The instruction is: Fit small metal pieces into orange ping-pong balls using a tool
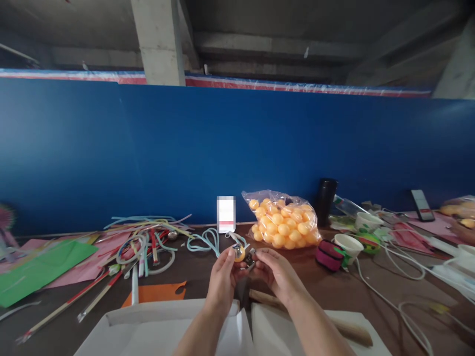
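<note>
At the middle of the table edge, my left hand (221, 277) pinches a small orange ball (241, 255) with a shiny, dark patch on its face. My right hand (281, 277) is closed close beside it, fingertips together around a small dark metallic piece (251, 258). The hands nearly meet, and the fingers hide part of what lies between them. Beneath my wrists lies a hammer-like tool with a wooden handle (351, 330), resting over white box-like trays (156, 319). A clear bag of orange balls (284, 222) sits just behind my right hand.
To the left lie coloured tubes (146, 249), sticks, green paper (48, 269) and an orange sheet (159, 294). A light blue cord (208, 242) is behind my left hand. On the right are a black bottle (326, 200), a maroon pouch (329, 255), paper cups (349, 247) and white cables (389, 301).
</note>
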The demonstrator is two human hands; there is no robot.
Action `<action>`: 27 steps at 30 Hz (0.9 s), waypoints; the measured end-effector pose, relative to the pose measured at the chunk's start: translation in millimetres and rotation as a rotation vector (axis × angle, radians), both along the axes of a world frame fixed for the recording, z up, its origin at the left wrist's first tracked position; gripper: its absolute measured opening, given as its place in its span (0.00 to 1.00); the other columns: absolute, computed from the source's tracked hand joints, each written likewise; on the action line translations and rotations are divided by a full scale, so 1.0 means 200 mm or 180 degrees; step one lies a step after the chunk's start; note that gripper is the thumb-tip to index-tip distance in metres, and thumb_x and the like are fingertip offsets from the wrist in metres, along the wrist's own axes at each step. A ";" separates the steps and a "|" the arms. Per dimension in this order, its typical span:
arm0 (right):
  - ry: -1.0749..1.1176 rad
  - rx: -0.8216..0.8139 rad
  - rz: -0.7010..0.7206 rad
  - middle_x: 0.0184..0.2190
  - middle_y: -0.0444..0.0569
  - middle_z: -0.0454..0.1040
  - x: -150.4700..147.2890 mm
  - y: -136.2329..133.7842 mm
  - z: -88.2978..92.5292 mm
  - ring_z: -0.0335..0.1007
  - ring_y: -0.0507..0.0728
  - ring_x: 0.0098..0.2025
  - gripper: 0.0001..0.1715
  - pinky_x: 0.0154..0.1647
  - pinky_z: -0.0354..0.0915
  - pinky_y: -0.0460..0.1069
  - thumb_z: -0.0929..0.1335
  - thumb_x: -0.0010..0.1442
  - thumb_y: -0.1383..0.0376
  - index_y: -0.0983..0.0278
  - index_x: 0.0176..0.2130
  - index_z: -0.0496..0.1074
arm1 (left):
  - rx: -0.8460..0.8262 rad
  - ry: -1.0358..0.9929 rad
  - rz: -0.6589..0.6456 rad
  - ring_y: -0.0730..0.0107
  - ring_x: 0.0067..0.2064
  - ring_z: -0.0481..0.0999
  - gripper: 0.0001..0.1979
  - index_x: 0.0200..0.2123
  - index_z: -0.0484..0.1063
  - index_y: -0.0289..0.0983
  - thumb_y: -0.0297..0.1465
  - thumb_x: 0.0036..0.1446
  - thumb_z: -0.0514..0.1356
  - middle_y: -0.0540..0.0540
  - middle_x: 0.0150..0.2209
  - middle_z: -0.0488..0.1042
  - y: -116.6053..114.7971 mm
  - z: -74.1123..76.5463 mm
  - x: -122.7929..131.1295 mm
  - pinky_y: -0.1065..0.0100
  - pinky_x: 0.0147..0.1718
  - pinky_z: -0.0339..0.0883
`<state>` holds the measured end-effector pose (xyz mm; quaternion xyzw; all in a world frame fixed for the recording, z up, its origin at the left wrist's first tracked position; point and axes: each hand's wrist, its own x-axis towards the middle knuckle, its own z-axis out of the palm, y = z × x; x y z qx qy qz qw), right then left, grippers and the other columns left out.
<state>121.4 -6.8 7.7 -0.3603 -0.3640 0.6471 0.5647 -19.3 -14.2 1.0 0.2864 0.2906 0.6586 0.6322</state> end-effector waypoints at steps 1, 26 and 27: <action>0.0086 -0.0023 0.0053 0.27 0.43 0.73 0.00 0.00 0.00 0.69 0.48 0.26 0.11 0.28 0.70 0.42 0.74 0.48 0.62 0.65 0.30 0.71 | -0.0005 -0.0044 -0.0013 0.72 0.30 0.73 0.17 0.40 0.74 0.32 0.37 0.48 0.66 0.44 0.34 0.74 0.00 0.00 0.00 0.69 0.29 0.72; 0.0711 -0.0113 0.0419 0.34 0.51 0.79 0.00 -0.01 0.01 0.75 0.53 0.36 0.17 0.41 0.71 0.46 0.77 0.43 0.69 0.68 0.36 0.77 | 0.0102 -0.0197 -0.0398 0.70 0.37 0.76 0.14 0.45 0.72 0.34 0.31 0.55 0.62 0.41 0.40 0.77 0.00 0.00 -0.02 0.69 0.39 0.71; 0.0712 -0.0097 0.0399 0.34 0.50 0.79 0.00 -0.01 0.01 0.75 0.53 0.36 0.16 0.41 0.71 0.46 0.77 0.43 0.68 0.68 0.36 0.77 | 0.0101 -0.0193 -0.0408 0.69 0.38 0.77 0.14 0.45 0.72 0.34 0.31 0.54 0.62 0.41 0.41 0.77 0.01 0.00 -0.02 0.69 0.39 0.71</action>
